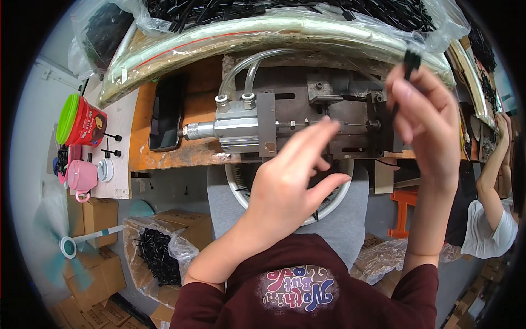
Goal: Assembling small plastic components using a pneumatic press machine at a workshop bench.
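Observation:
My right hand is raised at the right end of a bench fixture, its fingers closed on a slim black plastic part. Motion blurs that part, so its exact kind is unclear. Over the middle of the fixture hovers my left hand, thumb and fingers apart, with nothing visible in it. Beneath its fingertips runs a thin metal rod from the silver air cylinder to a dark block. Two clear hoses rise from the cylinder. Part of the fixture is hidden by my left hand.
A phone lies left of the cylinder. Black parts fill a plastic-lined tray behind. A white tub sits on my lap. Left are a red bucket, a pink cup and a fan. Another person works at right.

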{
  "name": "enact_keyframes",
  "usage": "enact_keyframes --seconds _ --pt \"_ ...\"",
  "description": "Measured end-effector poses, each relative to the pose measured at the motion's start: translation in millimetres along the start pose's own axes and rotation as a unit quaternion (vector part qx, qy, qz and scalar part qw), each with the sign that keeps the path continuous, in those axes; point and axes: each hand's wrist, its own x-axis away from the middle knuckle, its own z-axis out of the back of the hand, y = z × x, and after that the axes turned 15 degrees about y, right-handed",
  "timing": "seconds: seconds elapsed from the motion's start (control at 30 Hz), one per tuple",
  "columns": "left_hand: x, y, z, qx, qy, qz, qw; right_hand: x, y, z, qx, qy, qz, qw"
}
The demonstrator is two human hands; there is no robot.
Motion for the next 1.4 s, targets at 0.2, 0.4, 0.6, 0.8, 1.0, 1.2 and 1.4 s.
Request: enact_keyframes --seconds 0.2,0.4,0.6,0.8,1.0,1.2,1.4 --pt "-6.4 18.1 21.7 0.210 -0.054 0.103 0.971 24.4 23.5 13.3 -0.148 -0.109 -0.193 0.964" --pt "1.3 16.5 20.5 0.052 -0.028 -0.057 0.997 30.8 33.5 11.1 -0.075 0.012 -0.088 0.993" --pt "17.2 -10.8 -5.3 -0.230 -0.014 -0.199 0.952 41.7 34.4 7.1 0.034 0.035 0.107 0.993" --pt "4.4 -5.2 -14.9 -0.314 -0.031 -0.233 0.920 57.3 28.0 5.1 -0.011 0.050 0.116 0.992" --pt "0.6 -4.4 -14.8 -0.312 -0.049 -0.223 0.922 70.8 29.9 3.3 -0.054 0.062 0.089 0.993" --pt "-17.5 11.3 4.2 -0.253 -0.104 -0.183 0.944 77.8 37.4 8.0 0.202 0.033 0.230 0.952" --pt "-104.8 6.4 22.4 -0.271 0.126 -0.368 0.880 86.5 60.6 -7.7 0.338 0.017 0.274 0.900"
